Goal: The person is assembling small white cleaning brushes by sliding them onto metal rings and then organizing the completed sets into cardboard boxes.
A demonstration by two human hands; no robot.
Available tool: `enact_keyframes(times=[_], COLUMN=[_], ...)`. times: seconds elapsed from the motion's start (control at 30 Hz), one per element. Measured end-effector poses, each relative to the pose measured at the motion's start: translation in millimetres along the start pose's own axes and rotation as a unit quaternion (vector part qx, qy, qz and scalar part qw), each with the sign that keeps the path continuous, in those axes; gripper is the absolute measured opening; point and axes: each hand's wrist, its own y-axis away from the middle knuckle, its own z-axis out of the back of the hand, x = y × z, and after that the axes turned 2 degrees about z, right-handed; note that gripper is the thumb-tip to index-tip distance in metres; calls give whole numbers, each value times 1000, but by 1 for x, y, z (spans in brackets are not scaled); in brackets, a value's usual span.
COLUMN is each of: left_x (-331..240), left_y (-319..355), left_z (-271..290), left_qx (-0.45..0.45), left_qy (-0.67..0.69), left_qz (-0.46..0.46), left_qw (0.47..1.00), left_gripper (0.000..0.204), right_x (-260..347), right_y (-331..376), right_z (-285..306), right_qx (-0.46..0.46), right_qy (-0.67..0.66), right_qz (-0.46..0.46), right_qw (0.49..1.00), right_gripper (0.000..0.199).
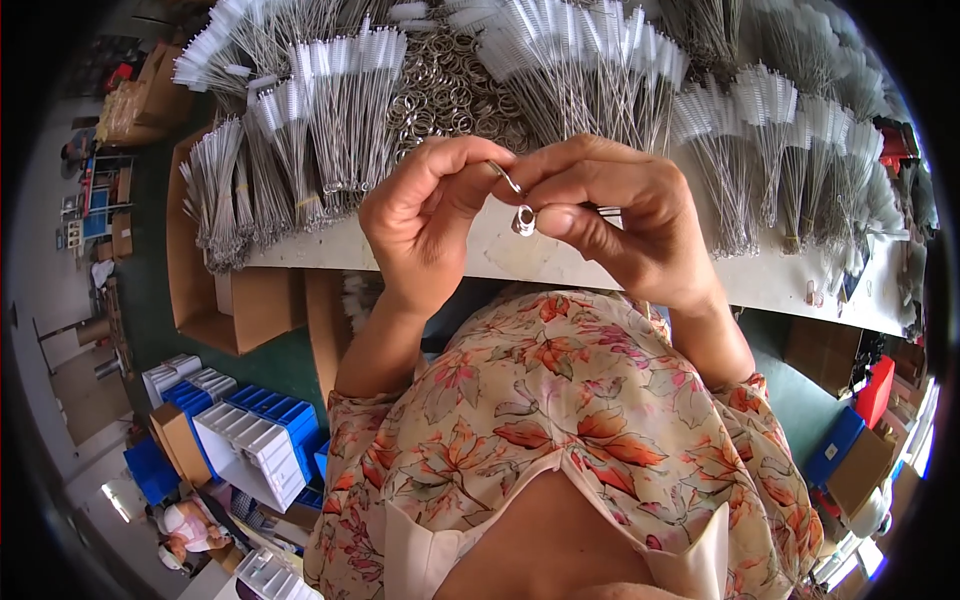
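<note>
"How far along is it?"

"Midway, I'd judge. From the left: brushes [355,110] stand bundled on the surface [490,255]; the left hand [425,215] has its grip pinched on one curved metal piece [507,178], above the surface; loose rings [450,85] remain heaped behind."

"And rightward?"

"One small ringed piece [523,220], clamped by the right hand [625,215]. Whether they're joined, I can't tell."

"Counts?"

"One of each piece, two hands; rings and brushes defy counting."
</note>
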Motion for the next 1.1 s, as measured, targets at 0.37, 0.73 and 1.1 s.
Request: enact_keyframes(times=[0.37, 0.73, 1.1], left_x=[-12, -33, -32], left_y=[-11, -24, -31], left_z=[8, 21, 17], left_qx=[90, 124, 97], left_qy=[114, -30, -85], left_qz=[29, 8, -16], left_qw=[989, 992, 992], left_gripper=[20, 28, 27], right_x=[-7, 3, 4], right_y=[3, -5, -16], right_z=[-7, -9, -3], right_qx=[-72, -26, -55], right_qy=[304, 69, -188], right_qz=[232, 84, -159], right_qw=[921, 994, 968], right_gripper=[17, 6, 17])
